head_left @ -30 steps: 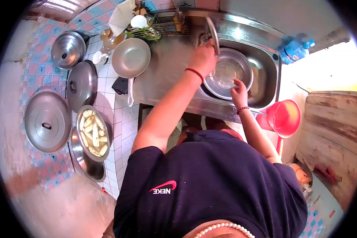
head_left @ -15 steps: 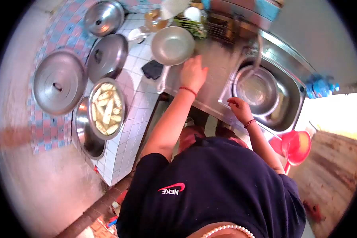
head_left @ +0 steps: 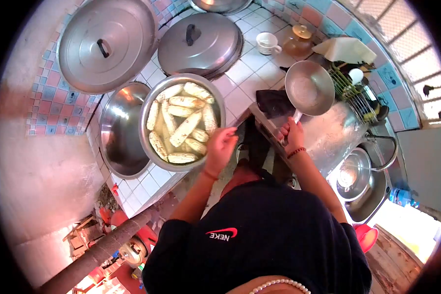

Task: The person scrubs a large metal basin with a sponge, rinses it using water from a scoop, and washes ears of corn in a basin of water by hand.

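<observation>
A metal pot (head_left: 217, 105) of water with several pale corn cobs (head_left: 186, 128) stands on the tiled counter. My left hand (head_left: 221, 149) is at the pot's lower right rim, fingers apart and holding nothing; whether it touches the rim I cannot tell. My right hand (head_left: 292, 135) is closed round the handle of a small metal pan (head_left: 309, 88), whose bowl is over the steel counter's edge beside a black cloth (head_left: 273, 103).
An empty metal basin (head_left: 125, 130) and large lids (head_left: 105, 44) lie left of the pot. Behind are a white cup (head_left: 267, 43), a glass jar (head_left: 298, 41) and a dish rack (head_left: 360, 98). The sink (head_left: 377, 193) with a metal bowl (head_left: 354, 174) is at the right.
The view has swung left toward the corn pot. My left hand has moved from the steel counter to the pot's side. My right hand has left the sink and taken the pan's handle.
</observation>
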`<action>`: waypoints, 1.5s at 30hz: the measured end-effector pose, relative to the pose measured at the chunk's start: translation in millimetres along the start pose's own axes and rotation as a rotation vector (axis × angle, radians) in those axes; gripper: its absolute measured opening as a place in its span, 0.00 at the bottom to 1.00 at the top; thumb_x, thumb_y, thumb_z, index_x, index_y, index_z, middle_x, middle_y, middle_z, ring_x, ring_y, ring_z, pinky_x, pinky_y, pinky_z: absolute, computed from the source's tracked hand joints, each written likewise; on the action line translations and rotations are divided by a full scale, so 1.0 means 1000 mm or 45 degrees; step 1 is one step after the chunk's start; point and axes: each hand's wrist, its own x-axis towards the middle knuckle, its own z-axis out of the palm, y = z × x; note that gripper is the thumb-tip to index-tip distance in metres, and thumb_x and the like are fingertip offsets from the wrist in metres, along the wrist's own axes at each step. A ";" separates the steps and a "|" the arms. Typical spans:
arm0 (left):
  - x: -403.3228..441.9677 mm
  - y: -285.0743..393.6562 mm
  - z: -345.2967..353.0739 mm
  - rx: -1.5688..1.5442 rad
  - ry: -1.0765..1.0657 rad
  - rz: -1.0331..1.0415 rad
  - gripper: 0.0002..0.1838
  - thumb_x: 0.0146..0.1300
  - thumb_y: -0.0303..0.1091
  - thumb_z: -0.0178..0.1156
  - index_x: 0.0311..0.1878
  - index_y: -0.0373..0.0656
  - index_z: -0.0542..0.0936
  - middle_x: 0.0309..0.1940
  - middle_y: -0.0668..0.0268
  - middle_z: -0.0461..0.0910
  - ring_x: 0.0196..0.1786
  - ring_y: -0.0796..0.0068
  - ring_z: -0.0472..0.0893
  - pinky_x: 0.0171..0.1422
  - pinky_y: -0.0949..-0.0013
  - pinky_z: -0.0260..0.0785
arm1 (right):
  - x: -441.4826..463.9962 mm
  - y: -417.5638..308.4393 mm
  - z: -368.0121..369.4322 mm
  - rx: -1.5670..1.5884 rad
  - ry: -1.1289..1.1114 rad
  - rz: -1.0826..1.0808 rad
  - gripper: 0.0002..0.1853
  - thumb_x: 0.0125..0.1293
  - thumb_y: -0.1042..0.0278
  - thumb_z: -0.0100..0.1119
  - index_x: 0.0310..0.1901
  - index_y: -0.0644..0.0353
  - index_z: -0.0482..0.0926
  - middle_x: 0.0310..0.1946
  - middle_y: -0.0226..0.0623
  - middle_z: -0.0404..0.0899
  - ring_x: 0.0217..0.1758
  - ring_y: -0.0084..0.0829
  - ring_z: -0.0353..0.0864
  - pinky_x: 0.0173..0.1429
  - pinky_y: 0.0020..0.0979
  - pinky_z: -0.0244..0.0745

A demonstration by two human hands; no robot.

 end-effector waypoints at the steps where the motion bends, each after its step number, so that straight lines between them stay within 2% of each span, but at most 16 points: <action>1: -0.004 -0.003 -0.033 0.122 0.123 -0.023 0.12 0.64 0.26 0.60 0.50 0.40 0.79 0.41 0.65 0.77 0.40 0.77 0.77 0.42 0.74 0.72 | -0.006 0.004 0.003 -0.091 -0.016 -0.012 0.12 0.73 0.59 0.50 0.35 0.50 0.60 0.21 0.25 0.60 0.19 0.21 0.61 0.21 0.29 0.65; 6: -0.013 -0.044 -0.186 0.653 0.863 -0.242 0.14 0.63 0.25 0.59 0.52 0.41 0.80 0.40 0.63 0.77 0.40 0.71 0.77 0.40 0.72 0.71 | -0.007 0.012 0.047 -0.426 -0.168 0.054 0.10 0.73 0.58 0.50 0.42 0.55 0.67 0.21 0.26 0.63 0.17 0.20 0.64 0.19 0.29 0.66; 9: -0.028 -0.090 -0.248 1.037 1.074 -0.297 0.14 0.64 0.28 0.59 0.53 0.40 0.79 0.40 0.61 0.77 0.40 0.69 0.77 0.41 0.70 0.71 | 0.011 0.031 0.075 -0.520 -0.183 0.087 0.12 0.72 0.58 0.51 0.45 0.57 0.69 0.21 0.26 0.65 0.17 0.20 0.65 0.19 0.29 0.67; 12: -0.047 -0.146 -0.284 0.965 1.034 -0.562 0.15 0.67 0.32 0.57 0.53 0.35 0.78 0.41 0.60 0.78 0.40 0.70 0.77 0.43 0.69 0.71 | 0.031 0.047 0.089 -0.583 -0.163 0.067 0.11 0.72 0.58 0.50 0.42 0.57 0.69 0.21 0.27 0.65 0.17 0.21 0.66 0.19 0.29 0.67; 15: -0.038 -0.126 -0.265 0.321 1.043 -0.753 0.19 0.70 0.39 0.53 0.52 0.31 0.78 0.40 0.61 0.81 0.40 0.74 0.77 0.45 0.70 0.70 | 0.036 0.044 0.097 -0.610 -0.139 0.083 0.11 0.71 0.61 0.52 0.42 0.61 0.69 0.20 0.29 0.68 0.19 0.27 0.70 0.22 0.34 0.70; 18: -0.038 -0.136 -0.262 -0.078 1.031 -0.828 0.17 0.70 0.38 0.52 0.50 0.32 0.78 0.39 0.65 0.80 0.40 0.77 0.77 0.44 0.72 0.70 | 0.049 0.033 0.090 -1.643 -0.182 -0.824 0.14 0.68 0.65 0.55 0.49 0.65 0.70 0.28 0.40 0.76 0.33 0.40 0.78 0.41 0.42 0.76; 19: -0.040 -0.141 -0.259 -0.130 1.048 -0.812 0.16 0.71 0.38 0.52 0.49 0.33 0.78 0.39 0.66 0.80 0.40 0.77 0.77 0.44 0.72 0.70 | 0.037 0.036 0.086 -1.794 0.216 -1.530 0.21 0.65 0.66 0.58 0.56 0.66 0.71 0.41 0.51 0.77 0.51 0.49 0.74 0.60 0.44 0.68; 22: -0.033 -0.130 -0.253 -0.392 1.115 -0.836 0.14 0.70 0.37 0.53 0.46 0.35 0.78 0.38 0.67 0.80 0.39 0.77 0.77 0.43 0.71 0.71 | 0.031 0.030 0.132 -1.898 -0.077 -1.483 0.23 0.65 0.64 0.58 0.59 0.66 0.71 0.51 0.55 0.74 0.60 0.51 0.69 0.67 0.42 0.62; 24: -0.028 -0.122 -0.250 -0.424 1.116 -0.811 0.13 0.70 0.36 0.53 0.47 0.35 0.78 0.39 0.67 0.80 0.40 0.77 0.78 0.45 0.71 0.72 | 0.051 0.056 0.165 -1.704 -0.359 -1.520 0.18 0.67 0.64 0.56 0.54 0.67 0.75 0.46 0.48 0.78 0.53 0.43 0.75 0.61 0.40 0.68; 27: -0.039 -0.155 -0.261 -0.566 1.194 -0.767 0.11 0.69 0.32 0.53 0.46 0.36 0.78 0.40 0.67 0.80 0.43 0.75 0.79 0.47 0.69 0.72 | 0.078 0.075 0.207 -0.807 -0.390 0.079 0.14 0.70 0.64 0.53 0.48 0.66 0.79 0.40 0.39 0.81 0.45 0.32 0.78 0.53 0.35 0.73; 30: -0.032 -0.138 -0.255 -0.569 1.312 -0.814 0.10 0.68 0.29 0.52 0.47 0.35 0.78 0.42 0.66 0.81 0.46 0.73 0.79 0.50 0.69 0.73 | 0.069 0.081 0.209 -0.635 -0.364 -0.027 0.14 0.72 0.63 0.51 0.44 0.65 0.81 0.36 0.33 0.81 0.39 0.24 0.78 0.46 0.30 0.74; 34: -0.047 -0.155 -0.279 -0.627 1.009 -0.712 0.13 0.69 0.31 0.54 0.52 0.33 0.77 0.46 0.61 0.81 0.48 0.70 0.80 0.54 0.68 0.73 | 0.073 0.085 0.192 -0.533 -0.415 0.051 0.14 0.72 0.63 0.50 0.45 0.65 0.80 0.38 0.33 0.81 0.40 0.24 0.78 0.45 0.29 0.74; 40: -0.016 -0.071 -0.272 -0.700 1.083 -0.698 0.11 0.69 0.31 0.52 0.48 0.36 0.79 0.43 0.63 0.81 0.45 0.70 0.80 0.52 0.68 0.73 | 0.056 0.057 0.159 -0.507 -0.398 -0.092 0.13 0.72 0.63 0.50 0.45 0.64 0.80 0.38 0.32 0.81 0.40 0.24 0.78 0.45 0.30 0.74; 43: 0.004 -0.007 -0.242 -0.617 0.953 -0.681 0.13 0.66 0.27 0.55 0.51 0.33 0.77 0.44 0.62 0.80 0.46 0.71 0.79 0.52 0.69 0.73 | 0.025 0.013 0.127 -0.232 -0.448 -0.017 0.13 0.72 0.63 0.49 0.43 0.62 0.81 0.39 0.35 0.81 0.40 0.27 0.79 0.45 0.32 0.75; 44: 0.003 -0.010 -0.248 -0.637 0.631 -0.588 0.13 0.66 0.28 0.54 0.50 0.33 0.77 0.45 0.61 0.80 0.47 0.69 0.79 0.52 0.68 0.73 | -0.001 -0.011 0.122 -0.052 -0.415 0.103 0.13 0.72 0.64 0.47 0.41 0.61 0.80 0.38 0.35 0.81 0.39 0.28 0.79 0.45 0.34 0.77; 45: 0.013 0.012 -0.224 -0.562 0.737 -0.617 0.13 0.66 0.28 0.54 0.50 0.32 0.77 0.47 0.58 0.79 0.48 0.66 0.80 0.54 0.66 0.73 | 0.001 -0.025 0.099 0.008 -0.550 0.106 0.12 0.73 0.65 0.46 0.42 0.61 0.80 0.38 0.36 0.81 0.39 0.30 0.80 0.46 0.36 0.77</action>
